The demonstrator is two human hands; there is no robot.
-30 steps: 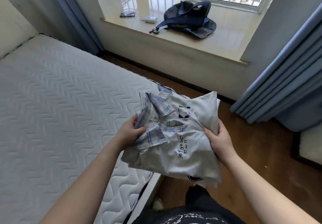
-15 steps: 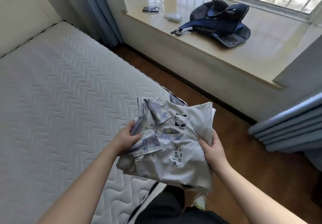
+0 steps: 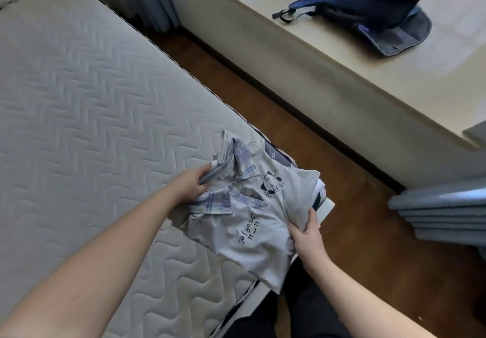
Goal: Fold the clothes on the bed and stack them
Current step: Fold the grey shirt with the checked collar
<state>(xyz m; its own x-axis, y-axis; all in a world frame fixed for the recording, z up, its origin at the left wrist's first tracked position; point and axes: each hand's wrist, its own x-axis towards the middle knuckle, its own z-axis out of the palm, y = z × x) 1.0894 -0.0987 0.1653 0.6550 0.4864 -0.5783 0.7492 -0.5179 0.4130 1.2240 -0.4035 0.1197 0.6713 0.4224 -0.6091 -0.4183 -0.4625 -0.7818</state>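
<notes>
A folded shirt (image 3: 259,222) is held over the near right corner of a mattress (image 3: 86,116) by a left hand (image 3: 188,186) and a right hand (image 3: 306,235), with a backpack (image 3: 373,8) set on a windowsill (image 3: 328,56) behind, across a strip of floor (image 3: 289,116).

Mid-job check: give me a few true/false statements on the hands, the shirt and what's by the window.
1. Both hands hold the folded shirt. True: the left hand grips the plaid collar side, the right hand the other edge.
2. The shirt is at the mattress corner. True.
3. The shirt is plain, without print. False: it shows a cartoon cat and lettering.
4. The backpack lies on the floor. False: it sits on the window ledge.
</notes>
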